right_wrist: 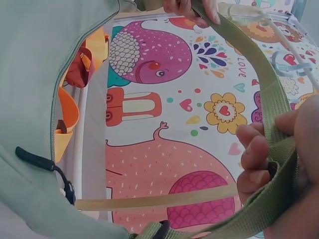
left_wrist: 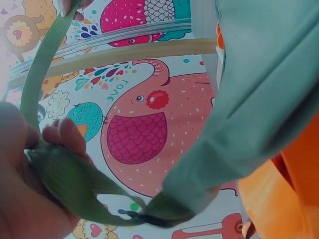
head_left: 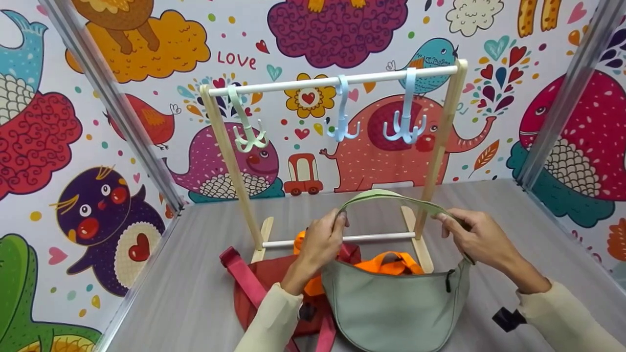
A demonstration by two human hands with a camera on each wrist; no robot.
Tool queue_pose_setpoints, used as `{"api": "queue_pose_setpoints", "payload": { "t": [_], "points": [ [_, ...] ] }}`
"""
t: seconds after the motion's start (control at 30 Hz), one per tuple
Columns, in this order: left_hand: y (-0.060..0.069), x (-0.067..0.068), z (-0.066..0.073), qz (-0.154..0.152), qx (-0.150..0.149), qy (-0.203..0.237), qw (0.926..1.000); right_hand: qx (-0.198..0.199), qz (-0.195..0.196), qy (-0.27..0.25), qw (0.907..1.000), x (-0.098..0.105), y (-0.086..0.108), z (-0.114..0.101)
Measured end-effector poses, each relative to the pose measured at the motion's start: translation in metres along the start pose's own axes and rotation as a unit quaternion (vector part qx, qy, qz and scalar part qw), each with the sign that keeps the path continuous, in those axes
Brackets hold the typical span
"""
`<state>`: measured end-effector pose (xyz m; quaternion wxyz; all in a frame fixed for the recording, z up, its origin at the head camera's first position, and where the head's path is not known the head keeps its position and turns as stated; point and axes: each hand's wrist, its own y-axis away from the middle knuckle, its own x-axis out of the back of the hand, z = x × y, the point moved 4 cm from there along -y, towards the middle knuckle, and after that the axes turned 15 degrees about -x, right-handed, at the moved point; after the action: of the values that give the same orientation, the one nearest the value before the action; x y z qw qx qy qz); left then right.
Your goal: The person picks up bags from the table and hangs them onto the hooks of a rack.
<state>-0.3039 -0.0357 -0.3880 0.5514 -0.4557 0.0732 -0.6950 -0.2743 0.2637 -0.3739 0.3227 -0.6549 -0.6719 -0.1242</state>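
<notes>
A grey-green shoulder bag (head_left: 396,303) hangs low in front, its green strap (head_left: 376,194) arched up between both hands. My left hand (head_left: 320,239) grips the strap's left side; in the left wrist view the webbing (left_wrist: 60,179) runs through the curled fingers. On the other side my right hand (head_left: 481,237) holds the strap, with fingers curled round the webbing (right_wrist: 271,199) in the right wrist view. A black zipper pull (right_wrist: 35,158) dangles at the bag's opening. Behind the bag lie a dark red bag (head_left: 266,283) with pink-red straps and an orange bag (head_left: 391,264), partly hidden.
A wooden rack (head_left: 230,171) with a white top rail (head_left: 293,85) stands behind the bags. From the rail hang a pale green hook (head_left: 250,139) and two blue hooks, one in the middle (head_left: 343,127) and one on the right (head_left: 405,127). Cartoon-printed walls enclose the grey surface (head_left: 171,293).
</notes>
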Motion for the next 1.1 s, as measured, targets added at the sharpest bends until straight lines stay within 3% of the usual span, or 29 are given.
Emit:
{"api": "queue_pose_setpoints", "payload": {
  "t": [0.23, 0.53, 0.73, 1.1],
  "points": [
    [-0.002, -0.003, 0.002, -0.005, 0.007, 0.002, 1.0000, -0.003, 0.012, 0.009, 0.9999, 0.000, -0.001, -0.002],
    [-0.008, -0.003, 0.008, 0.011, -0.040, -0.042, 0.9983, 0.005, 0.037, -0.004, 0.9993, 0.001, -0.001, -0.008],
    [-0.011, -0.004, 0.009, 0.016, -0.053, -0.043, 0.9975, 0.009, 0.039, -0.007, 0.9992, 0.001, -0.001, -0.010],
    [-0.018, -0.003, 0.015, 0.011, -0.043, -0.023, 0.9988, 0.021, 0.059, -0.009, 0.9980, 0.005, -0.001, -0.016]
  ]
}}
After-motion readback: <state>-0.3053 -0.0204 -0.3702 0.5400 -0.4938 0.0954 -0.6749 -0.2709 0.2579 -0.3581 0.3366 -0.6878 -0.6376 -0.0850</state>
